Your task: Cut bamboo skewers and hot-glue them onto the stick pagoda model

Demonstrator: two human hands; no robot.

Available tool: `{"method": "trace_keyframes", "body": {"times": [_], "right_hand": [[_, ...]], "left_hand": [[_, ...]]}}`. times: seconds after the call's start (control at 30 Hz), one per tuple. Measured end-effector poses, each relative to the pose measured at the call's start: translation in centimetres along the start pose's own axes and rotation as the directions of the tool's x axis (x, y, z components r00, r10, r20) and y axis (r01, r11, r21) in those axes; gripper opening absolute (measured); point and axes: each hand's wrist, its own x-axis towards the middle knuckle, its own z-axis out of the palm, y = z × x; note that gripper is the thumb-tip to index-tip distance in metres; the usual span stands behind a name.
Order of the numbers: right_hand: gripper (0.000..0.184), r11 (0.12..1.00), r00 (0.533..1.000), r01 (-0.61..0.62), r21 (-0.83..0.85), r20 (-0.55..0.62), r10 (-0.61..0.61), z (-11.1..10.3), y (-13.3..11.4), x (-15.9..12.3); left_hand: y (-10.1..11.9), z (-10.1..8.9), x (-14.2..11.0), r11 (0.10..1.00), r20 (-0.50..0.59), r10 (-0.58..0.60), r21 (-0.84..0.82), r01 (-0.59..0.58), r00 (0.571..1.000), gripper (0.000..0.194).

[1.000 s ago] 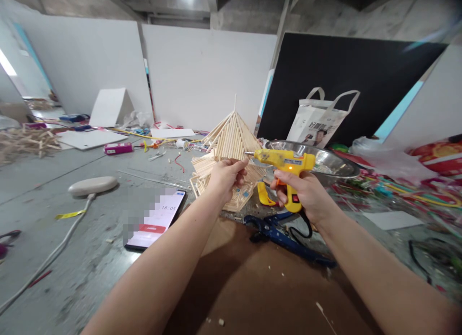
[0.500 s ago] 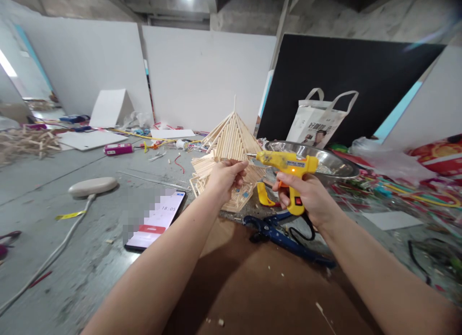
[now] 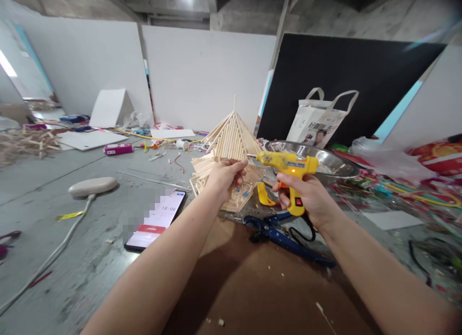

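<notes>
My right hand [image 3: 301, 195] grips a yellow hot glue gun [image 3: 288, 162], a finger at its orange trigger and a small light glowing on its side. The gun's metal nozzle points left, close to the fingertips of my left hand [image 3: 227, 177]. Those fingers are pinched together in front of a model building of thin wooden sticks [image 3: 234, 137]; whatever lies between them is too small to make out. The model has a steep, pointed stick roof with a thin spike on top. My left hand hides part of its lower tiers and base.
Blue-handled cutters [image 3: 285, 241] and a yellow piece [image 3: 265, 195] lie below the glue gun. A phone [image 3: 159, 222] is left of my forearm, near a white corded device [image 3: 93, 186]. Behind the gun stand a metal basin [image 3: 342, 169] and a white bag [image 3: 312, 121].
Both hands and the glue gun stay almost exactly where they were. The phone's displayed number has gone from 18:05 to 18:06.
</notes>
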Motion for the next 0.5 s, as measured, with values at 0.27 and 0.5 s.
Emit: {"method": "trace_keyframes", "body": {"times": [0.27, 0.5], "right_hand": [[0.021, 0.997, 0.999, -0.030, 0.070, -0.013, 0.031, -1.4, 0.3, -0.5], [0.015, 0.988, 0.995, -0.086, 0.127, -0.045, 0.092, -3.9, 0.9, -1.8]], "left_hand": [[0.3, -0.3, -0.1, 0.995, 0.056, -0.090, -0.027, 0.092, 0.994, 0.017], [0.5, 0.2, -1.9, 0.948, 0.237, -0.210, 0.289, 0.137, 0.949, 0.013]]}}
